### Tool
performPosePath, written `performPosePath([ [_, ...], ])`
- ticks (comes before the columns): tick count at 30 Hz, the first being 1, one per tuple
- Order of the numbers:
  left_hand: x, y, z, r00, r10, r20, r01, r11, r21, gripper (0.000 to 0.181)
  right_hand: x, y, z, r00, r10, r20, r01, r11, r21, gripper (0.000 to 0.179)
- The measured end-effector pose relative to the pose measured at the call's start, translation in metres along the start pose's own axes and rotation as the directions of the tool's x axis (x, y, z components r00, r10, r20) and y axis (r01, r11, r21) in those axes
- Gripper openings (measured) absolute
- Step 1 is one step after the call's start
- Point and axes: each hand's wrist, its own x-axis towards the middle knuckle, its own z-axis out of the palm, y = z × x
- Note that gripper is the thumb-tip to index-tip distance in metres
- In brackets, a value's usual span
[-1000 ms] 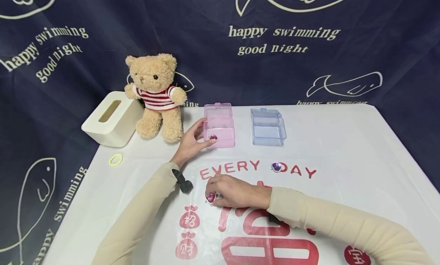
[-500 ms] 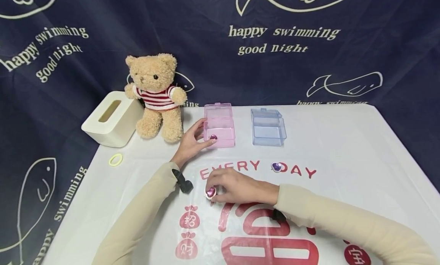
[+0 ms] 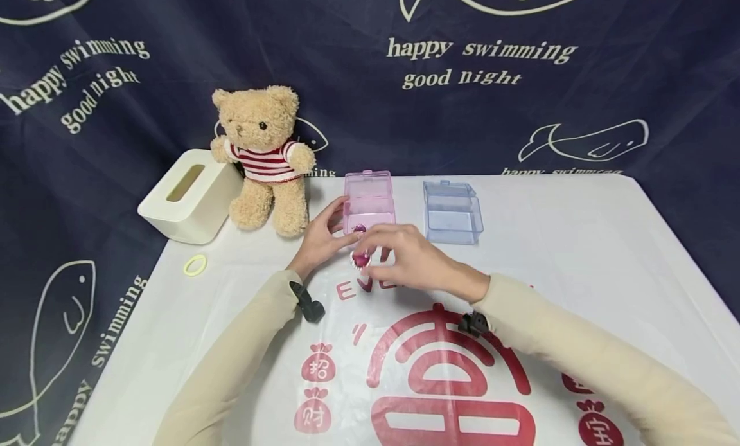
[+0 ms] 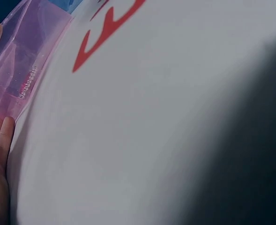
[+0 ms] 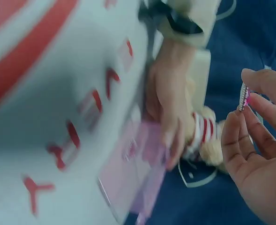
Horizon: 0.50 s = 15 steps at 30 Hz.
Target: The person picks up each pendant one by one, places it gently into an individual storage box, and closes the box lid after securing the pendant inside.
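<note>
Near frame centre, curls the left hand (image 3: 324, 238) round the left wall of an open, clear-pink plastic box (image 3: 370, 205), with one magenta, bead-rimmed gem (image 3: 359, 229) already inside. Just below, pinches a matching gem (image 3: 361, 260) in the right hand (image 3: 409, 258), apparently left to place.

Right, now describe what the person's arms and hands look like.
The left sleeve and right sleeve are long, plain and cream-coloured. A small black left wrist camera and right wrist camera sit near the cuffs. The left hand and right hand wear no gloves.
</note>
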Motion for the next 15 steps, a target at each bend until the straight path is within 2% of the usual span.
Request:
performPosePath([
  [4, 0.004, -0.011, -0.001, 1.000, -0.001, -0.002, 0.001, 1.000, 0.004, 0.083, 0.013, 0.014, -0.012, 0.998, 0.011, -0.059, -0.014, 0.998, -0.054, 0.019],
  [8, 0.008, -0.028, 0.000, 0.999, -0.025, -0.023, 0.026, 0.999, 0.019, 0.085, 0.023, 0.032, -0.017, 0.994, 0.072, -0.078, -0.079, 0.993, -0.091, 0.019],
  [15, 0.009, -0.033, 0.001, 0.999, -0.032, -0.042, 0.032, 0.999, 0.014, 0.085, 0.034, 0.063, -0.016, 0.982, 0.176, -0.068, -0.183, 0.977, -0.111, 0.020],
])
